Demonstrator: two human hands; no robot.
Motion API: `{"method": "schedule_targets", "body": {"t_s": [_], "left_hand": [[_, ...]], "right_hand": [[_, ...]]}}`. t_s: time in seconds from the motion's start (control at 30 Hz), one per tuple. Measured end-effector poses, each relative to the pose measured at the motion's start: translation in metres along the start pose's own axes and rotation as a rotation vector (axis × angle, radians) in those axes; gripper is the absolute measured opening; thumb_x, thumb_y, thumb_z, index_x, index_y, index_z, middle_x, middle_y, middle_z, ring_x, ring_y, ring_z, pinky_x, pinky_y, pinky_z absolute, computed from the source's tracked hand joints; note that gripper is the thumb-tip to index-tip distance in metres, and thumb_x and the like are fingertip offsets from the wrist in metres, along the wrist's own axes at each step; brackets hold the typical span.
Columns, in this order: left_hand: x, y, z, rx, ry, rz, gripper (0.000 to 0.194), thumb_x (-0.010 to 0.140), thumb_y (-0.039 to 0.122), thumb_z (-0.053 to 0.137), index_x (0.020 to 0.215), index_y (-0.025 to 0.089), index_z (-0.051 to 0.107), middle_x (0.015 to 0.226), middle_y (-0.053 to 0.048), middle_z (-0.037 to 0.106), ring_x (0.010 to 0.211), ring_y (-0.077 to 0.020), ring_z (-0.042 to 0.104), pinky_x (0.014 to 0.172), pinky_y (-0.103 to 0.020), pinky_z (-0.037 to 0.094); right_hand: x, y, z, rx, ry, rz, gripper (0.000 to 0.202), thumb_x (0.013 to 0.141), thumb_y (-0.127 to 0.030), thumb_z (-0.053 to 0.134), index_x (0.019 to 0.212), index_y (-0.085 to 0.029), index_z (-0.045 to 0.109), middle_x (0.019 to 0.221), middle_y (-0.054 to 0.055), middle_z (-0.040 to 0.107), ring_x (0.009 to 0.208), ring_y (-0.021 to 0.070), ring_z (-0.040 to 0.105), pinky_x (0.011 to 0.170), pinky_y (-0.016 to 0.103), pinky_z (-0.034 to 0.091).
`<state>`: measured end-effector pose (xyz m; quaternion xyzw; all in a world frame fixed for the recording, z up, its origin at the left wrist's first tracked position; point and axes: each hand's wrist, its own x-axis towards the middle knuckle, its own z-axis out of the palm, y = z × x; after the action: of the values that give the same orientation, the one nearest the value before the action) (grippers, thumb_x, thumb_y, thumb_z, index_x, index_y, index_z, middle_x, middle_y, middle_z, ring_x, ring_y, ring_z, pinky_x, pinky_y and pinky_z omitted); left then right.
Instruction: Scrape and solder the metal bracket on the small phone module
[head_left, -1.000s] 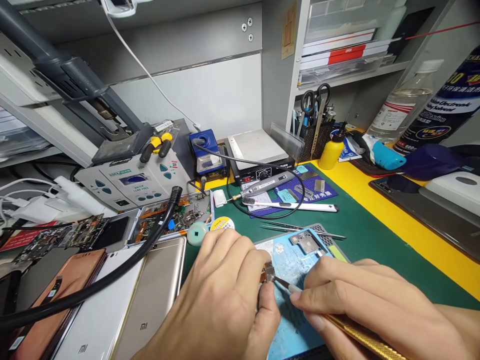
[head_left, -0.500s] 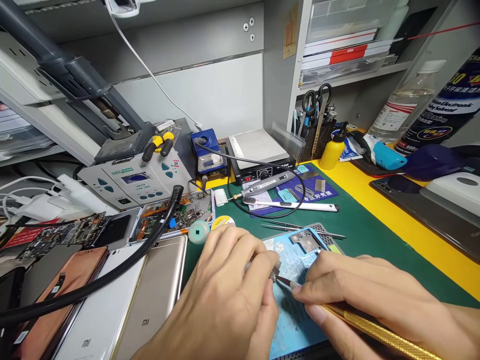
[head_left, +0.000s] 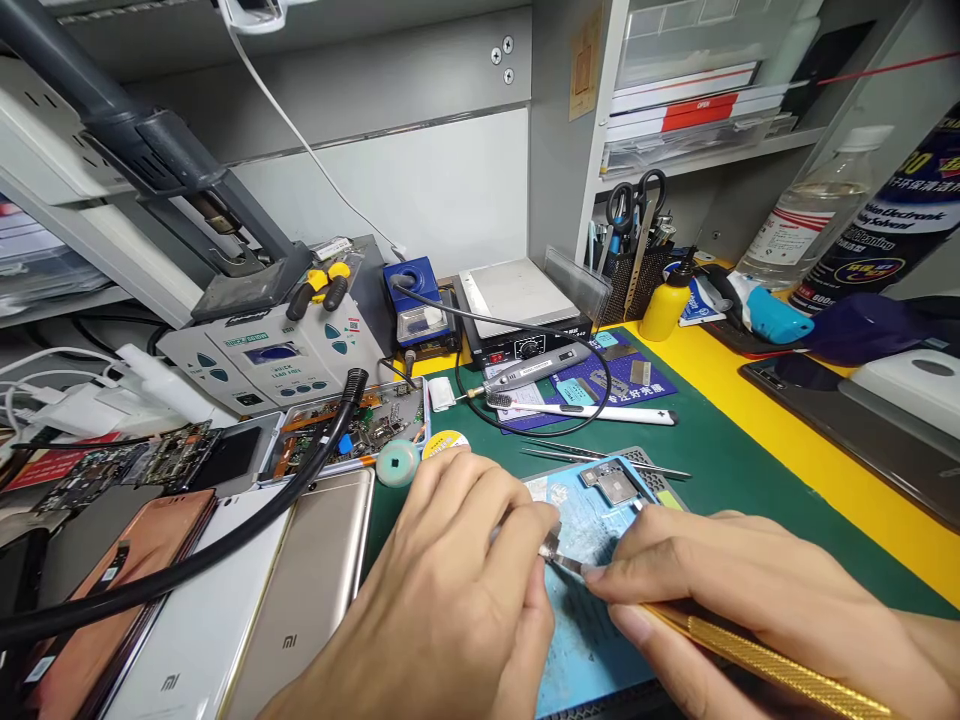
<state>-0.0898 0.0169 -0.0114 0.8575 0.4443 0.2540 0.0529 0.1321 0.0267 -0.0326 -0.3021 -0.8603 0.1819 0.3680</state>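
My right hand (head_left: 720,590) is closed around a craft knife (head_left: 750,655) with a knurled gold handle. The knife's thin blade reaches left to a small metallic piece (head_left: 550,546) at my left fingertips. My left hand (head_left: 465,580) is closed on that piece; the fingers hide most of it, so its kind is unclear. Both hands are over a blue work pad (head_left: 577,640). Near the pad's far edge lies a circuit board part (head_left: 613,482) with silver shields, just beyond my right fingers.
Tweezers (head_left: 600,458) lie behind the pad, and a white brush (head_left: 592,410) farther back. Phones (head_left: 304,600) lie left, crossed by a black hose (head_left: 247,560). A tray of boards (head_left: 360,425), a heating plate (head_left: 517,295) and a yellow bottle (head_left: 665,305) stand behind.
The knife blade has turned slightly, showing its flat, brighter side at the metallic piece. Both hands stay in almost the same place.
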Motion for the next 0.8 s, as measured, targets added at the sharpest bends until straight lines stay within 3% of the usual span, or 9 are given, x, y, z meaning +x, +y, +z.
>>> {"method": "schedule_targets", "body": {"t_s": [0.03, 0.2, 0.37, 0.63, 0.8], "left_hand": [[-0.0002, 0.0000, -0.0002, 0.001, -0.002, -0.001, 0.016, 0.093, 0.006, 0.055, 0.098, 0.017, 0.065, 0.095, -0.005, 0.061, 0.098, -0.0232, 0.054, 0.100, -0.046, 0.042], [0.0002, 0.0001, -0.0005, 0.016, -0.004, 0.005, 0.014, 0.093, 0.007, 0.054, 0.093, 0.017, 0.063, 0.092, -0.005, 0.061, 0.096, -0.0227, 0.055, 0.101, -0.048, 0.042], [0.0015, -0.0009, -0.0009, 0.075, 0.017, 0.023, 0.014, 0.094, 0.011, 0.054, 0.094, 0.019, 0.065, 0.091, -0.006, 0.063, 0.094, -0.0236, 0.057, 0.099, -0.048, 0.047], [0.0024, -0.0059, 0.0013, 0.134, 0.079, 0.092, 0.008, 0.091, 0.028, 0.064, 0.094, 0.022, 0.068, 0.089, -0.007, 0.063, 0.094, -0.0267, 0.060, 0.095, -0.049, 0.053], [0.0032, -0.0033, 0.0012, 0.124, 0.070, 0.078, 0.007, 0.092, 0.021, 0.062, 0.091, 0.022, 0.068, 0.087, -0.006, 0.063, 0.090, -0.0249, 0.060, 0.094, -0.047, 0.052]], "right_hand": [[0.0008, -0.0004, 0.0000, -0.059, 0.036, 0.076, 0.025, 0.092, -0.008, 0.059, 0.104, -0.028, 0.068, 0.082, 0.000, 0.077, 0.070, 0.0209, 0.077, 0.059, 0.034, 0.055], [0.0047, 0.0010, -0.0016, 0.009, 0.008, -0.054, 0.029, 0.086, -0.005, 0.062, 0.106, -0.026, 0.066, 0.077, -0.001, 0.075, 0.061, 0.0178, 0.073, 0.053, 0.033, 0.051], [0.0057, 0.0027, -0.0038, -0.037, -0.006, -0.002, 0.024, 0.087, -0.006, 0.062, 0.100, -0.026, 0.066, 0.073, -0.001, 0.073, 0.058, 0.0176, 0.071, 0.054, 0.033, 0.051], [0.0036, 0.0061, -0.0066, -0.006, -0.003, -0.043, 0.031, 0.083, -0.004, 0.064, 0.104, -0.027, 0.063, 0.072, -0.001, 0.072, 0.056, 0.0167, 0.070, 0.052, 0.030, 0.052], [0.0103, -0.0010, -0.0023, -0.058, 0.059, 0.039, 0.010, 0.088, -0.021, 0.070, 0.094, -0.028, 0.072, 0.069, 0.003, 0.071, 0.057, 0.0211, 0.070, 0.051, 0.030, 0.056]]}}
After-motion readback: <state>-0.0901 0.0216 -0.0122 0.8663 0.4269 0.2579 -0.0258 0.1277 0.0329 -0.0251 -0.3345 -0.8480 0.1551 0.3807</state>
